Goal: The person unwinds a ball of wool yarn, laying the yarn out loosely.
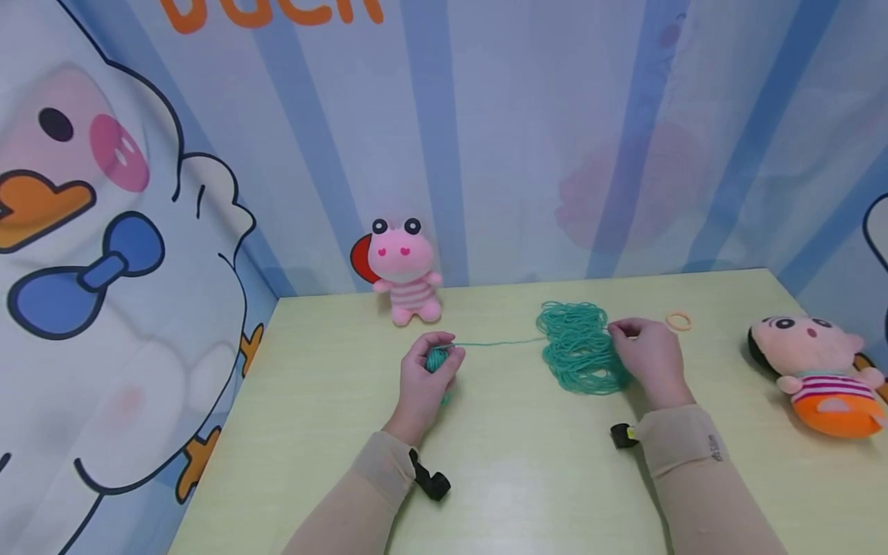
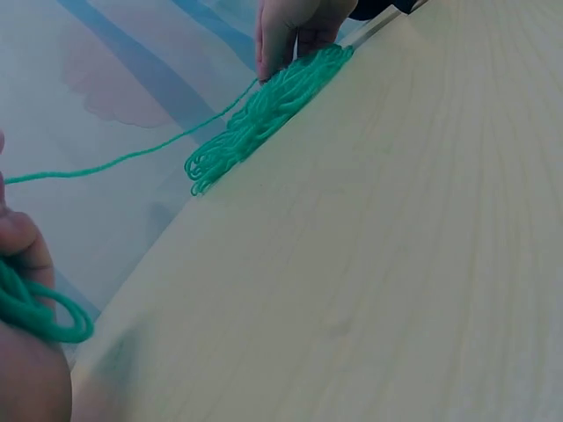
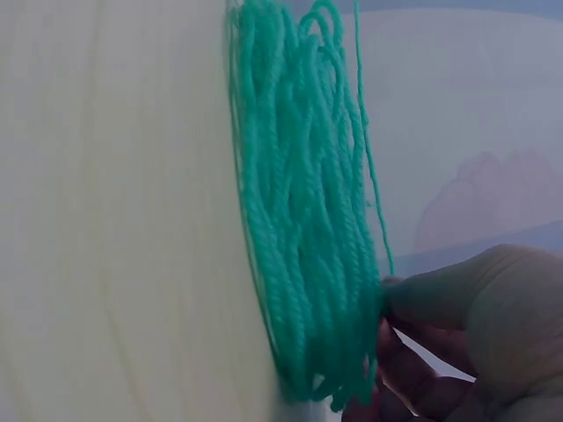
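A loose hank of green yarn (image 1: 581,348) lies in long folded loops on the table. My right hand (image 1: 649,361) is at the hank's right side, thumb and fingertips pinching the yarn; in the right wrist view the thumb (image 3: 440,294) meets a strand at the hank's edge. To the left, my left hand (image 1: 425,378) grips a small wound bundle of the same yarn (image 1: 436,359). A loop of this bundle (image 2: 53,316) sticks out past the fingers in the left wrist view. One strand (image 1: 499,342) stretches between the bundle and the hank.
A pink plush toy (image 1: 409,270) sits against the back curtain. An orange ring (image 1: 678,321) lies just beyond my right hand. Another plush toy with a striped top (image 1: 829,378) lies at the table's right. The pale wooden table (image 1: 527,478) meets the patterned curtain behind.
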Available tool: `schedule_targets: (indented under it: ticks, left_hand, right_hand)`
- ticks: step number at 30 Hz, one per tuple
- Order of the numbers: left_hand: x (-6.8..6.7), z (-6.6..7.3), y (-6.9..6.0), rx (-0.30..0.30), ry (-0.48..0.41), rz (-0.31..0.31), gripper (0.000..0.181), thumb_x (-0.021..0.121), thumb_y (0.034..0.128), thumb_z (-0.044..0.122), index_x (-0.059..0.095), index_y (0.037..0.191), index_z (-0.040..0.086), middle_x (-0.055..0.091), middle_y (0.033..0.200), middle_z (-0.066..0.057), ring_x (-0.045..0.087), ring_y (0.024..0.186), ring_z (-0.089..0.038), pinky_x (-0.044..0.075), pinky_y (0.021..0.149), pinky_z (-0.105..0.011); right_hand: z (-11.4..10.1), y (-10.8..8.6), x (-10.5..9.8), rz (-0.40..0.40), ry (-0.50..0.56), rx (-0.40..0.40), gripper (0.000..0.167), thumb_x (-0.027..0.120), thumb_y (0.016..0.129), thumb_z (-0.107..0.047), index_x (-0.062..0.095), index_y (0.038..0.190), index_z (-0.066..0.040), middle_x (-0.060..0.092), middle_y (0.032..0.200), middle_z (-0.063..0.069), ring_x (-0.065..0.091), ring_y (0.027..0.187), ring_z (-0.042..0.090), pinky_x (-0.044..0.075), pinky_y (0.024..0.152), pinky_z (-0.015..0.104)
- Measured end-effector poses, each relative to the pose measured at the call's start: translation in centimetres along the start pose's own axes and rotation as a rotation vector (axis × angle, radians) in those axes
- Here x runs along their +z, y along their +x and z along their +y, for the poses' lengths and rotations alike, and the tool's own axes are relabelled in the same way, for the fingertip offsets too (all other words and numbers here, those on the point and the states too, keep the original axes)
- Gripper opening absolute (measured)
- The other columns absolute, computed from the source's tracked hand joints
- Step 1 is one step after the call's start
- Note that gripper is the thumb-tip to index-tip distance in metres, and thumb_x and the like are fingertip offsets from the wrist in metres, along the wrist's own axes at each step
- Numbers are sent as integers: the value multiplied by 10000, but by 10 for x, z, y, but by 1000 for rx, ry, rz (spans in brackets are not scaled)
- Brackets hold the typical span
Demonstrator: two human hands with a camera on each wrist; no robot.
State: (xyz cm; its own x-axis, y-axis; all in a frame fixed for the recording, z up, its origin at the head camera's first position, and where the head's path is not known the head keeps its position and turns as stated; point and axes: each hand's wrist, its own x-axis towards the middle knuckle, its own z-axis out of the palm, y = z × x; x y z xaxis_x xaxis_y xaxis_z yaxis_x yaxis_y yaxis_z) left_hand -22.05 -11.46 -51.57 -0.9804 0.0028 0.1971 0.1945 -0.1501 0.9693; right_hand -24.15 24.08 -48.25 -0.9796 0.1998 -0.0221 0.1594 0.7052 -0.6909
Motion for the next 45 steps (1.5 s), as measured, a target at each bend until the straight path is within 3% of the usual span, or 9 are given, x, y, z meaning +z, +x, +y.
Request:
schedule_targets:
  ticks: [5, 14, 17, 20, 25, 29, 33, 40, 45]
  left_hand:
    - [0, 0, 0, 8, 13, -1, 377, 744, 1040, 64, 587, 1326, -126, 707, 1004, 75, 537, 660, -64, 467, 561, -184]
    - [0, -1, 0, -1, -7, -24, 326, 721, 1052, 50, 599, 1316, -98, 710, 1021, 67, 523, 633, -78, 462, 557, -194]
    - [-1, -3, 1, -9, 2, -24, 239, 725, 1056, 67, 652, 1275, 3, 716, 1023, 56, 532, 620, -87, 478, 557, -199]
    - [-2, -3, 2, -13, 26, -24, 213, 735, 1059, 103, 672, 1256, 56, 717, 1022, 41, 551, 606, -89, 503, 562, -201]
    - [-2, -2, 2, -15, 50, -44, 339, 730, 1064, 118, 616, 1326, -65, 713, 1031, 42, 571, 598, -85, 525, 568, -199]
    - [-1, -2, 2, -28, 47, -73, 403, 739, 1062, 130, 587, 1353, -105, 717, 1028, 51, 578, 602, -88, 534, 579, -198]
    - [0, -2, 2, -38, 37, -106, 430, 750, 1058, 147, 580, 1349, -120, 731, 1019, 48, 581, 610, -92, 536, 586, -199]
    - [0, -1, 2, -38, 49, -97, 393, 745, 1058, 127, 594, 1334, -108, 720, 995, 32, 586, 607, -104, 540, 584, -200]
    - [0, -1, 1, -30, 35, -58, 362, 727, 1064, 113, 601, 1322, -108, 706, 950, 50, 582, 606, -90, 538, 576, -198]
  right_hand:
    - [4, 1, 2, -7, -32, -37, 412, 575, 1145, -308, 733, 1359, 7, 710, 1380, 303, 670, 1260, 494, 573, 1030, 644]
    - [3, 0, 5, 42, 36, -63, 411, 589, 1137, -280, 678, 1423, 2, 664, 1426, 297, 670, 1247, 484, 581, 1001, 630]
    - [-10, -6, 10, 145, 96, -142, 391, 569, 1128, -230, 664, 1433, -5, 653, 1413, 272, 660, 1204, 460, 583, 952, 606]
    - [-32, -14, 22, 178, 143, -301, 350, 566, 1119, -173, 682, 1398, 5, 680, 1359, 246, 664, 1173, 427, 590, 968, 593]
    - [-69, -33, 52, -47, 136, -525, 367, 626, 1129, -226, 683, 1449, -56, 717, 1425, 173, 709, 1255, 398, 604, 1066, 596]
    - [-86, -47, 72, -233, 106, -563, 450, 636, 1132, -315, 636, 1533, -109, 686, 1532, 99, 644, 1430, 365, 540, 1185, 596]
    - [-92, -54, 85, -308, 88, -575, 469, 657, 1122, -312, 634, 1535, -93, 718, 1493, 78, 650, 1441, 324, 531, 1206, 572]
    - [-96, -57, 92, -206, 74, -604, 244, 690, 1098, -189, 793, 1292, -82, 835, 1178, 43, 799, 1104, 233, 652, 1006, 497]
    - [-93, -52, 75, -102, 108, -560, 229, 664, 1117, -214, 797, 1271, -108, 832, 1122, 32, 788, 1060, 237, 658, 927, 495]
